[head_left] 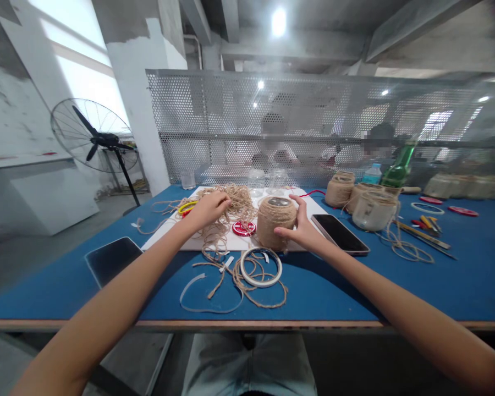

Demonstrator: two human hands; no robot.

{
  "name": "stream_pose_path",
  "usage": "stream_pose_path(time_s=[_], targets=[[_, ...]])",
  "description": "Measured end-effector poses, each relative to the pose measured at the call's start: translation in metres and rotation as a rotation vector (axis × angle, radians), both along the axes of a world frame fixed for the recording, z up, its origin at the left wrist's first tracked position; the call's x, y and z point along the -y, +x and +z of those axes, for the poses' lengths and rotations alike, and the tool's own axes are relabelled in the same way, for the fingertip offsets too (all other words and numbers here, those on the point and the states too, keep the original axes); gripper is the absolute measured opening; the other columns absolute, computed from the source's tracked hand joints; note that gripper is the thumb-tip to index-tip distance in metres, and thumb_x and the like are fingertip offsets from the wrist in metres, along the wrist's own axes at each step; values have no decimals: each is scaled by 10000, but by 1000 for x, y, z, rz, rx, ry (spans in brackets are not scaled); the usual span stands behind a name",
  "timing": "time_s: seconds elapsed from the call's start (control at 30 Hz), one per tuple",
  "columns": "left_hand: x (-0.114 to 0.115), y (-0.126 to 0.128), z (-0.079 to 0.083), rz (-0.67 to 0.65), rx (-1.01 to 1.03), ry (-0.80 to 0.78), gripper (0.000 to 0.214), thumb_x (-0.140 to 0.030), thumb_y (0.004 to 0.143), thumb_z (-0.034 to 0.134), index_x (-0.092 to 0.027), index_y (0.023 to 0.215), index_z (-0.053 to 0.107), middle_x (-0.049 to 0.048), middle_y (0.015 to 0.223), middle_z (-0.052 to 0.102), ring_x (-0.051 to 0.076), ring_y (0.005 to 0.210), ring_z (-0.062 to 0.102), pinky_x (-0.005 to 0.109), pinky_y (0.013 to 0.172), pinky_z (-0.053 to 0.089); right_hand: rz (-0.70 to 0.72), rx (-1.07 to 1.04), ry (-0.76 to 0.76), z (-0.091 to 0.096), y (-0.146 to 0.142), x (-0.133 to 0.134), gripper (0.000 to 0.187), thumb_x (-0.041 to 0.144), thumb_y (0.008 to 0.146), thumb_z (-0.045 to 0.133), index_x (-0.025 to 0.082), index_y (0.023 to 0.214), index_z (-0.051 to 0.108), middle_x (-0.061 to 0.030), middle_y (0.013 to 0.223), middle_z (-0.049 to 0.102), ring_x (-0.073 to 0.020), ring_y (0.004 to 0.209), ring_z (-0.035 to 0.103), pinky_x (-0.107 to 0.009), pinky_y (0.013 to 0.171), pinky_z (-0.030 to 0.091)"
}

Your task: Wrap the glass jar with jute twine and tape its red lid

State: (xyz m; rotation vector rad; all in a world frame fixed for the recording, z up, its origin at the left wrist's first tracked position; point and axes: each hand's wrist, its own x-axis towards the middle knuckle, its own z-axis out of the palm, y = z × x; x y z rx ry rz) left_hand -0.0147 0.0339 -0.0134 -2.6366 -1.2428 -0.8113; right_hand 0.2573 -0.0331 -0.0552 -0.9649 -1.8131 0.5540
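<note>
**Right hand [301,228] spread on a twine-wrapped jar [275,223], left hand [208,210] curled in loose jute twine [235,202]**

Nearest, at the near edge of a blue table [313,297], a ring of white tape [260,268] lies in stray twine, with a loose white strip [200,291] to its left. A dark tablet [112,261] sits near left.

On a white board [251,243], the jar stands upright, its long axis vertical and its mouth up, just right of the twine heap. The right hand is the nearer to it: spread open, thumb at the jar's far right and fingers across its near side, touching the wrapping. The left hand lies to the jar's left, fingers curled down into the tangle; whether they pinch a strand, I cannot tell. A red round lid [243,228] lies between the hands, and a yellow ring [187,207] lies beyond the left hand.

A phone [340,234] lies right of the jar. Farther off stand two glass jars [256,181], more wrapped jars [339,190] and a green bottle [400,168]. Beyond a perforated metal screen [247,110], a person [272,148] sits blurred.
</note>
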Motion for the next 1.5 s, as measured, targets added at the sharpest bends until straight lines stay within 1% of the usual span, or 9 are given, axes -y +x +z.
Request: stream_pose_path(time_s=[0.2, 0.37, 0.43, 0.53, 0.63, 0.9, 1.13, 1.33, 1.5], targets=[[1, 0, 0, -6, -1, -9, 257, -309, 847, 346, -175, 782, 554, 47, 819, 599, 180, 789, 525, 289, 734, 381, 120, -45, -15, -2, 6, -4, 877, 420, 643, 696, 238, 1285, 127, -124, 1184, 477, -257, 1116, 502, -430, 964, 374], [1, 0, 0, 5, 16, -18, 250, -297, 845, 346, -174, 815, 562, 46, 828, 604, 179, 799, 534, 289, 739, 385, 185, -62, -4, -4, 8, -8, 874, 483, 659, 664, 229, 1286, 110, -135, 1195, 458, -249, 1104, 512, -416, 963, 376], [2, 1, 1, 18, 26, -22, 255, -292, 845, 339, -172, 825, 563, 48, 828, 607, 180, 794, 536, 292, 738, 386, 152, -30, 16, -4, 7, -7, 906, 500, 654, 661, 213, 1300, 95, -150, 1230, 423, -261, 1140, 481, -423, 987, 349], [5, 2, 1, 39, 39, -30, 251, -289, 840, 343, -168, 823, 562, 50, 818, 611, 182, 781, 538, 294, 726, 387, 15, 70, 98, -3, 3, -2, 966, 482, 601, 707, 209, 1311, 111, -155, 1317, 321, -290, 1235, 369, -437, 1038, 278], [6, 2, 2, 49, 47, -32, 245, -289, 832, 351, -167, 814, 563, 48, 803, 610, 184, 776, 539, 295, 719, 386, -73, 112, 163, -3, -1, 0, 953, 445, 597, 719, 222, 1304, 119, -145, 1349, 264, -294, 1268, 311, -451, 1058, 241], [5, 2, 1, 41, 55, -28, 234, -302, 836, 369, -168, 816, 560, 42, 799, 610, 176, 754, 541, 287, 702, 384, 14, 64, 100, -1, 1, 1, 879, 371, 646, 691, 220, 1295, 117, -146, 1265, 365, -275, 1176, 428, -451, 1014, 304], [7, 2, 1, 44, 71, -27, 215, -307, 833, 389, -170, 831, 555, 37, 782, 606, 169, 733, 540, 276, 674, 379, 135, -11, 61, -6, 6, -7, 870, 425, 665, 674, 238, 1300, 109, -124, 1240, 397, -262, 1140, 464, -431, 988, 340], [8, 3, 1, 62, 97, -17, 198, -309, 838, 386, -177, 798, 528, 28, 737, 593, 166, 699, 533, 270, 648, 366, 0, 74, 84, -5, 3, -4, 1006, 475, 588, 722, 233, 1320, 76, -155, 1342, 281, -307, 1265, 322, -460, 1044, 253], [16, 5, 4, 80, 136, 14, 188, -298, 840, 376, -179, 793, 513, 17, 694, 581, 157, 661, 527, 254, 615, 358, -21, 83, 74, -3, 2, -2, 928, 445, 631, 696, 237, 1310, 98, -159, 1325, 316, -300, 1230, 377, -481, 1033, 263]])
